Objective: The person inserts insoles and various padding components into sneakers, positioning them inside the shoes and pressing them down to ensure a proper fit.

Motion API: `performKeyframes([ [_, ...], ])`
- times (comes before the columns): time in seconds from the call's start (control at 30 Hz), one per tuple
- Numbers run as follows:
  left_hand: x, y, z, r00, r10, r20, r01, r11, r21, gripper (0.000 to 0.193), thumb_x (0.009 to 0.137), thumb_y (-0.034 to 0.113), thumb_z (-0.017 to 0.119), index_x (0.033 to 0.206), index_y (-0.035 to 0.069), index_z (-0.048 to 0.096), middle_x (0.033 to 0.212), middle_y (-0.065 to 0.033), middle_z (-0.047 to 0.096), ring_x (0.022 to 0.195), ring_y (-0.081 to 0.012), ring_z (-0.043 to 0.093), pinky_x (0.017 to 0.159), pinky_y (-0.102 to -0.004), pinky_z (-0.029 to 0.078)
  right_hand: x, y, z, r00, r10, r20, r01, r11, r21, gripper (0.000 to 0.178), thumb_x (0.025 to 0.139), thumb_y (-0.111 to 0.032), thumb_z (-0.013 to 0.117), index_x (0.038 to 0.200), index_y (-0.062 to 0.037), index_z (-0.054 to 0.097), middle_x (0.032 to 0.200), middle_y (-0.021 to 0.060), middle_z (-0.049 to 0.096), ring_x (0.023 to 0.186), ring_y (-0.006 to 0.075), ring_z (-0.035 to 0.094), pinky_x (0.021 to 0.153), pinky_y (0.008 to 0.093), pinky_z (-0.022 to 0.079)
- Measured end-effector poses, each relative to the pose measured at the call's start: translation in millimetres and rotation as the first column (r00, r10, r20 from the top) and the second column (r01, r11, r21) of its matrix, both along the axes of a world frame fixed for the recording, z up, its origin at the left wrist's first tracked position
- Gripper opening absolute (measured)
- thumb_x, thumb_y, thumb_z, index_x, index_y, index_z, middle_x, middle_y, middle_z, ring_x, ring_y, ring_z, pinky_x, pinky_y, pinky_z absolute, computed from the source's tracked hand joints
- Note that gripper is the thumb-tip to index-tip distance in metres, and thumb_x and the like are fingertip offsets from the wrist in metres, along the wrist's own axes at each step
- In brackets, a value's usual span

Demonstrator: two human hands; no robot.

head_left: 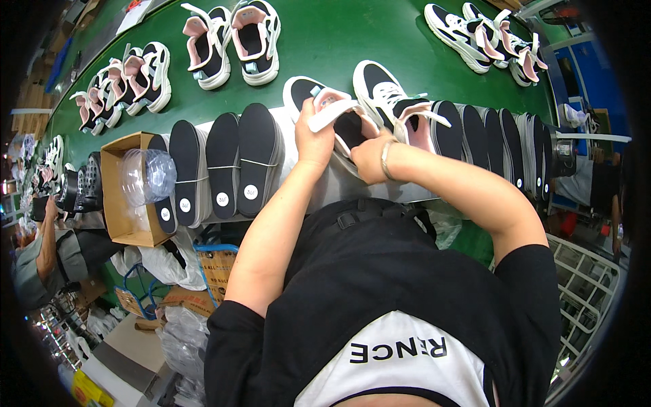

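Observation:
A white and black sneaker [349, 123] with pink lining lies tilted before me, its opening towards me and its white strap folded out. My left hand [316, 136] is wrapped round its left side, by the strap. At the heel end my right hand [373, 154] is closed on the shoe's collar, its fingertips partly hidden inside the opening. A matching sneaker [383, 89] stands just to the right, touching nothing I hold. Banded stacks of black insoles [258, 146] lean at the bench edge to the left, and more insole stacks [469, 132] stand to the right.
Finished-looking sneakers stand on the green bench [325, 41]: one pair [252, 44] at far centre, others at far left [152, 78] and far right [458, 34]. A cardboard box [125, 220] holds clear plastic pieces [146, 175]. Another person's arm [46, 247] shows at left.

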State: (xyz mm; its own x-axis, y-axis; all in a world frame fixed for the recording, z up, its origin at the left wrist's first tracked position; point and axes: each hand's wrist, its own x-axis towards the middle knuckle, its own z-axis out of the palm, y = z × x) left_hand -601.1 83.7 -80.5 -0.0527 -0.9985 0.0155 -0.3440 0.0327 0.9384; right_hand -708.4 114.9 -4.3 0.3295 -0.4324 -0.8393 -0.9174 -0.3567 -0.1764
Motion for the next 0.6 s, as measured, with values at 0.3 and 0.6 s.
performKeyframes([
  [0.3, -8.2, -1.7, 9.1, 0.998, -0.053, 0.040, 0.052, 0.998, 0.034, 0.029, 0.071, 0.020, 0.066, 0.088, 0.002, 0.050, 0.081, -0.0113, 0.060, 0.074, -0.0204, 0.059, 0.063, -0.0287, 0.046, -23.4, 13.5, -21.7, 0.993, -0.100, 0.060, 0.100, 0.995, 0.012, 0.027, 0.067, -0.008, 0.047, 0.091, -0.0038, 0.059, 0.092, 0.0116, 0.061, 0.090, 0.0225, 0.058, 0.086, 0.0495, 0.022],
  [0.6, 5.3, -18.3, 7.3, 0.930, -0.090, -0.355, 0.256, 0.854, 0.453, 0.020, 0.084, 0.021, 0.048, 0.084, 0.003, 0.056, 0.069, -0.0001, 0.055, 0.057, -0.0071, 0.047, 0.051, -0.0203, 0.037, -32.5, -11.0, -9.6, 0.891, 0.164, 0.423, 0.311, 0.458, -0.833, 0.016, 0.072, -0.016, 0.048, 0.087, -0.0102, 0.053, 0.074, 0.0019, 0.057, 0.072, 0.0190, 0.055, 0.066, 0.0322, 0.040],
])
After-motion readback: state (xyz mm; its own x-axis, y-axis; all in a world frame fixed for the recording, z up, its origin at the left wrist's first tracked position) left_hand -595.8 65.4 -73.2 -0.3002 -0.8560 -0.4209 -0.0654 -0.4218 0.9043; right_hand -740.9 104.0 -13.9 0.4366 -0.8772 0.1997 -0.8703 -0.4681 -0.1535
